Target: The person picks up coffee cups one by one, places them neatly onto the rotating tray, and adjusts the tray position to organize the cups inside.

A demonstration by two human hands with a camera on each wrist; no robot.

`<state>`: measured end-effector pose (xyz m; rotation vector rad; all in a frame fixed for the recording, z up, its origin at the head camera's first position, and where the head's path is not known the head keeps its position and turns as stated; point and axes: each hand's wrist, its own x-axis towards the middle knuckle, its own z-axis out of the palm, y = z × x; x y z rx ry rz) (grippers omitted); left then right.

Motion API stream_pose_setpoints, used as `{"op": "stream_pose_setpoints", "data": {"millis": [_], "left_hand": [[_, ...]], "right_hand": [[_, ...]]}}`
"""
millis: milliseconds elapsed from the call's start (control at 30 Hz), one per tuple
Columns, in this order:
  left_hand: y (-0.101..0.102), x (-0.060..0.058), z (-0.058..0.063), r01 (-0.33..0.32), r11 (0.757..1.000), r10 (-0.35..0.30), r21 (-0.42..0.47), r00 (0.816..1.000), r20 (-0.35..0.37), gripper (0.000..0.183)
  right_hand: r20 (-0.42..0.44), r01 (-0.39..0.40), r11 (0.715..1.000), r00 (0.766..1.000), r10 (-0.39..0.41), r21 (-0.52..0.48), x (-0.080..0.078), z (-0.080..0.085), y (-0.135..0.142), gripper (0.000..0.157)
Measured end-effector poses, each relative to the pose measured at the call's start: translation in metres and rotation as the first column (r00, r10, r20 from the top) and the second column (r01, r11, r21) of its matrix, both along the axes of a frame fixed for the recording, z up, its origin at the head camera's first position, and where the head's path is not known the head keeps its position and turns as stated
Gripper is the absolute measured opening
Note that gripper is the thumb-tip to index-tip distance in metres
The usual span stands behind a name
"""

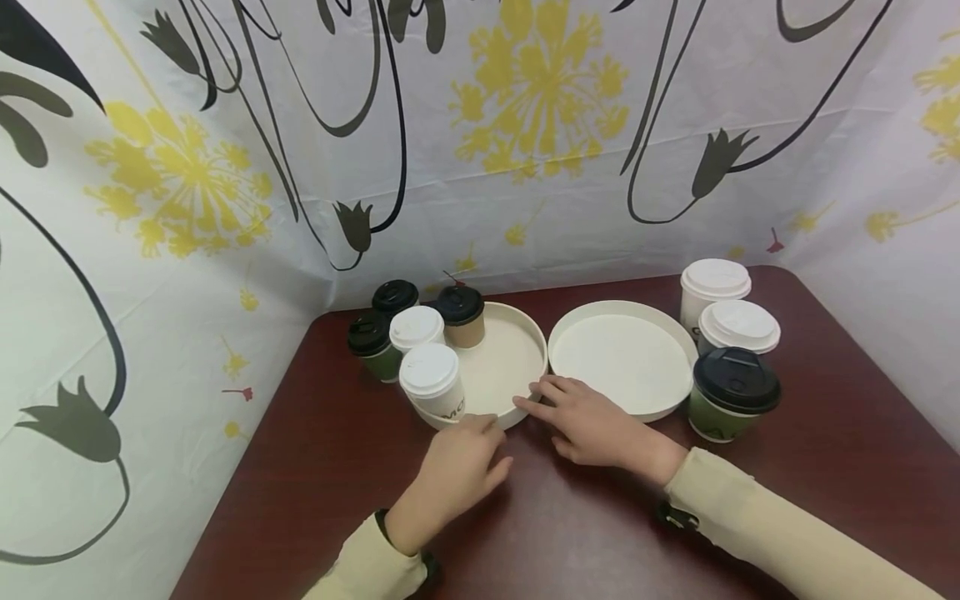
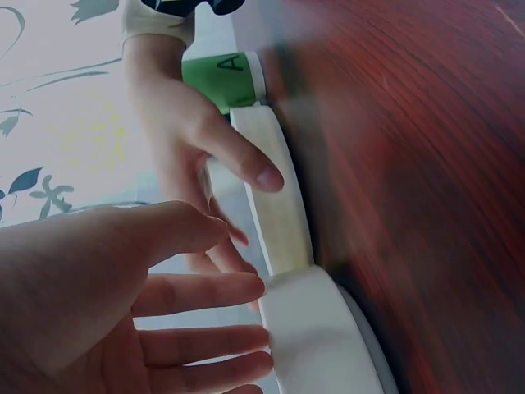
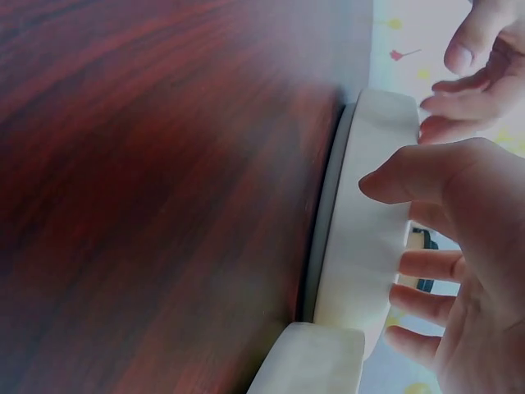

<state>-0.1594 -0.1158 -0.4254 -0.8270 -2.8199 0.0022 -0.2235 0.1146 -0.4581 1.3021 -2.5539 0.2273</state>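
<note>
Two round cream trays stand side by side on the table. At the front rim of the left tray (image 1: 504, 417) my left hand (image 1: 459, 468) has its fingertips, and in the left wrist view those fingers are fairly straight. My right hand (image 1: 592, 425) reaches over the same tray's right front rim, fingers extended and spread, beside the right tray (image 1: 622, 358). On the left tray are a white-lidded paper cup (image 1: 431, 379) near my left hand, a second white-lidded cup (image 1: 416, 328) behind it and a brown cup with a black lid (image 1: 462, 318).
Left of the left tray stand a green cup with a black lid (image 1: 372, 346) and another black-lidded cup (image 1: 395, 296). Beside the right tray are a green black-lidded cup (image 1: 731, 393), a white-lidded cup (image 1: 738, 327) and a white cup (image 1: 714, 292). A patterned curtain (image 1: 540, 208) hangs behind.
</note>
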Motion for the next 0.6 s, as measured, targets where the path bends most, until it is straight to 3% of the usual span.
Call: {"op": "stream_pose_setpoints", "data": {"millis": [267, 600], "left_hand": [[0.007, 0.0027, 0.0054, -0.018, 0.999, 0.018, -0.029, 1.0, 0.009, 0.024], [-0.0012, 0.003, 0.0059, -0.037, 0.999, 0.038, -0.024, 0.998, 0.041, 0.026]], "right_hand": [[-0.039, -0.006, 1.0, 0.999, 0.006, -0.008, 0.0014, -0.0035, -0.0033, 0.067], [-0.059, 0.006, 1.0, 0.998, -0.005, 0.007, -0.0002, 0.0026, -0.0036, 0.061]]}}
